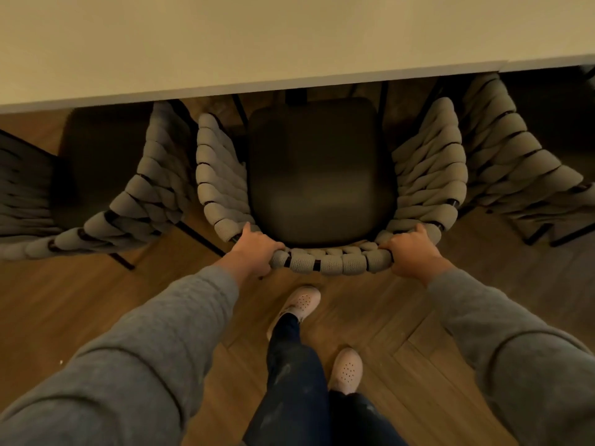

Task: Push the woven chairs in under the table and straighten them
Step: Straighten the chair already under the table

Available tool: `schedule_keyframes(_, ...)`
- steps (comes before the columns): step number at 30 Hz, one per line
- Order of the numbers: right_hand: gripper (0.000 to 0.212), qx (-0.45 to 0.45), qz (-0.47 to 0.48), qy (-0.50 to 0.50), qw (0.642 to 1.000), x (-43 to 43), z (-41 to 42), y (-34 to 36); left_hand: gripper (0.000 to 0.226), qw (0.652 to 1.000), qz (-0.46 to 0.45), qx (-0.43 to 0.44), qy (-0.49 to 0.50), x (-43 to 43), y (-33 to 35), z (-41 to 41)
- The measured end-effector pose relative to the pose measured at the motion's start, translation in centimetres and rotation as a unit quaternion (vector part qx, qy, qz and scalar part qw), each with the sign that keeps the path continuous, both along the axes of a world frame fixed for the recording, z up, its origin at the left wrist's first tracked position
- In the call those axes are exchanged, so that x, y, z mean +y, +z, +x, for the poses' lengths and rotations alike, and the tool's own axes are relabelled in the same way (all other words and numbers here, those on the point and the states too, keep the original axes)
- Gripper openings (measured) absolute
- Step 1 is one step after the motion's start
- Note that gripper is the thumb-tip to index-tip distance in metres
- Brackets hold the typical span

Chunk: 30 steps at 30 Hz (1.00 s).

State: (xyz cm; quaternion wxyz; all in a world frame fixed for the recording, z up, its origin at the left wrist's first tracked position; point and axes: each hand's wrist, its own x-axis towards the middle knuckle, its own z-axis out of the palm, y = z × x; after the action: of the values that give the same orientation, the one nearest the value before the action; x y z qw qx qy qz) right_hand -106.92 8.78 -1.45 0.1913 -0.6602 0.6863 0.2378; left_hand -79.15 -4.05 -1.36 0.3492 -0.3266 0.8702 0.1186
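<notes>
Both the left hand [254, 249] and right hand [410, 249] curl round the padded top rail of the middle woven chair [322, 262], its seat half under the table [225, 43]; soft rope over stiff frame, probably light enough to slide.

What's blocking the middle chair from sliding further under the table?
Nothing visible ahead. The left hand and right hand grip the back of the middle chair, its seat front at the table edge. The angled left chair and the right chair flank it closely; woven sides could rub.
</notes>
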Motion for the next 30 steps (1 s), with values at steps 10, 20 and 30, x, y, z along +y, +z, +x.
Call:
schedule_keyframes(10, 0.018, -0.014, 0.000, -0.039, 0.999, -3.3, -1.0, -0.9, 0.035, 1.000, -0.024, 0.002, -0.009, -4.4, -0.2, -1.5)
schedule_keyframes(20, 0.022, -0.002, -0.017, -0.030, 0.999, -7.1, -3.0, -0.9, 0.036, 0.999, -0.035, 0.002, -0.026, -7.9, -0.3, -3.5)
schedule_keyframes(30, 0.038, -0.034, -0.027, -0.012, 0.999, -7.3, -3.9, -1.4, 0.069, 0.996, 0.067, -0.052, -0.016, -9.3, -0.4, -4.4)
